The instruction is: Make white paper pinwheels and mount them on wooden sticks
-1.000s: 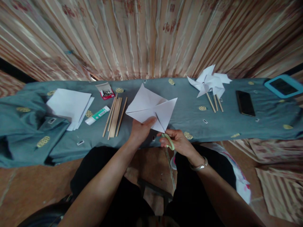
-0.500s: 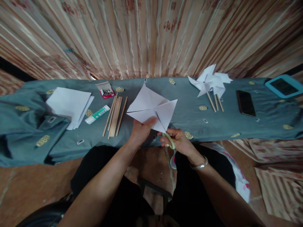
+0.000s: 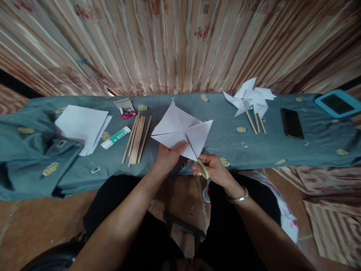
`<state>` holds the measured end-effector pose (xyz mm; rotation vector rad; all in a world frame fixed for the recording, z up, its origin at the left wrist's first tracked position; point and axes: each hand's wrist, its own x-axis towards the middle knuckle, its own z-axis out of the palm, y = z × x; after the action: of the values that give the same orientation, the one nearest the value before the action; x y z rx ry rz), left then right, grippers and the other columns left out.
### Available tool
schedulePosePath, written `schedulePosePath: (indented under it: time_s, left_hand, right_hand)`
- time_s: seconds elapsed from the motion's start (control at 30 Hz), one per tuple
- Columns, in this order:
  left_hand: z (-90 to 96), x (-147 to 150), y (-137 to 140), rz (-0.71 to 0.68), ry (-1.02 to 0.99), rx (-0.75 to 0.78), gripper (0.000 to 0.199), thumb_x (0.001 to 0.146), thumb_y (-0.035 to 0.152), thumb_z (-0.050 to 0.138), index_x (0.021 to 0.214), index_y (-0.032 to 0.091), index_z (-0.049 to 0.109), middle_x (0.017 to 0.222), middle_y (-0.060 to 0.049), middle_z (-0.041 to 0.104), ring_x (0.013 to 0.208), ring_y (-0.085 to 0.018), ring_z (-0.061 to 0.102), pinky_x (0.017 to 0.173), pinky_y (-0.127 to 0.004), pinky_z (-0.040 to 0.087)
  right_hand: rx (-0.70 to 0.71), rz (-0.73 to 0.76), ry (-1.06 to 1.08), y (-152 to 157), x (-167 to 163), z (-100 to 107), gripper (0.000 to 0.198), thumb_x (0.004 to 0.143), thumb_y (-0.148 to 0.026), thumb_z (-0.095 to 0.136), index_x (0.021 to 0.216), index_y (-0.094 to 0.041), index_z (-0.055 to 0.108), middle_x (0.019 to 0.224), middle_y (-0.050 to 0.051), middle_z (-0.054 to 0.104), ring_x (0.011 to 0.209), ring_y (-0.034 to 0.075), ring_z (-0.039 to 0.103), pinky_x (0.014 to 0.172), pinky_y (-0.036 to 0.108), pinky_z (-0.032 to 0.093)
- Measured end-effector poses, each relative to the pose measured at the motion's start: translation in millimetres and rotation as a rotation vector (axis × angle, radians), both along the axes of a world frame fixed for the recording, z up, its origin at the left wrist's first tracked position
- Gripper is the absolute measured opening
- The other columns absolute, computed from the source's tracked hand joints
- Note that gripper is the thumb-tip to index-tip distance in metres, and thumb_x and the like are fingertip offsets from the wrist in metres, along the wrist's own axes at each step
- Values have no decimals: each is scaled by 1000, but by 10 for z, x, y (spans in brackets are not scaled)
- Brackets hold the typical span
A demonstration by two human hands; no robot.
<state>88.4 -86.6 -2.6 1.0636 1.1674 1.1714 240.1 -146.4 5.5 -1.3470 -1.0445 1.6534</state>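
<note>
A white square of paper [image 3: 180, 122] with slits running in from its corners is held over the table's front edge. My left hand [image 3: 169, 156] pinches its near side, thumb on top and the other fingers hidden underneath. Pale green-handled scissors [image 3: 203, 170] are in my right hand [image 3: 211, 167], fingers closed round the handles. Their blades lie at the paper's near corner, along the slit there, and are mostly hidden.
On the cloth-covered table [image 3: 225, 145] to the left lie wooden sticks [image 3: 137, 139], a glue tube [image 3: 116, 137], a small red box of metal pins [image 3: 126, 109] and stacked paper [image 3: 81, 126]. Rightward are paper pinwheels [image 3: 248, 98], a phone [image 3: 292, 123] and a blue-framed tablet [image 3: 337, 103].
The paper's right corner has shifted very slightly to the right. Both hands keep nearly the same place and the same hold.
</note>
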Motion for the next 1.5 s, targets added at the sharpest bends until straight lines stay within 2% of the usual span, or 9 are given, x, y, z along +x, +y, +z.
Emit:
schedulePosePath:
  time_s: [0.23,0.7,0.9,1.07,1.17,1.27,1.4,1.5]
  left_hand:
    - [3,-9,-7,-5,-5,-14,35,59,33,75,88,14,68,94,-11,74,85,-25,69,81,-39,56]
    - [-10,-17,-8,-5,-2,-7,34,61,32,75,90,15,68,95,-10,75,87,-25,69,81,-38,56]
    - [5,-25,50,77,-161,-15,45,54,33,82,94,14,71,87,-7,75,83,-24,69,79,-37,55]
    - [35,-121,152,166,-310,-27,54,48,29,87,97,16,71,90,-6,75,91,-25,70,87,-39,53]
    - [3,-188,187,176,-325,-26,55,47,27,87,98,17,70,91,-5,75,95,-24,69,90,-39,52]
    - [-66,-210,187,160,-321,-15,55,47,27,87,99,18,70,93,-6,75,96,-24,69,92,-39,52]
    - [-197,-148,165,61,-262,-43,54,49,30,85,98,16,69,97,-8,75,95,-27,70,92,-44,53]
    - [-312,-78,172,-31,-100,-17,44,53,28,83,93,15,70,97,-10,75,97,-31,70,92,-49,53]
  right_hand:
    - [16,23,-20,-4,12,-26,45,52,-51,90,70,-16,69,54,-4,61,48,8,54,46,20,42]
    - [-60,-1,36,2,0,-45,43,48,-44,93,72,-17,70,54,-5,62,46,7,53,47,20,42]
    - [1,127,-50,-39,29,-33,43,61,-51,86,83,-18,69,63,-2,66,55,11,58,52,22,45]
    - [32,257,-122,-92,283,50,41,68,-53,81,85,-18,67,65,-1,65,58,12,59,55,24,46]
    - [63,224,-252,-117,516,74,46,67,-55,80,91,-18,69,66,0,66,58,13,59,55,25,46]
    - [156,68,-476,-116,688,48,53,71,-61,73,99,-17,69,65,0,65,57,15,59,53,27,45]
    - [285,-174,-1035,-29,752,8,57,75,-54,72,117,-16,65,80,7,74,72,25,69,64,34,52]
    - [305,-193,-1379,107,737,6,59,80,-47,70,127,-13,59,96,15,76,89,32,73,76,38,54]
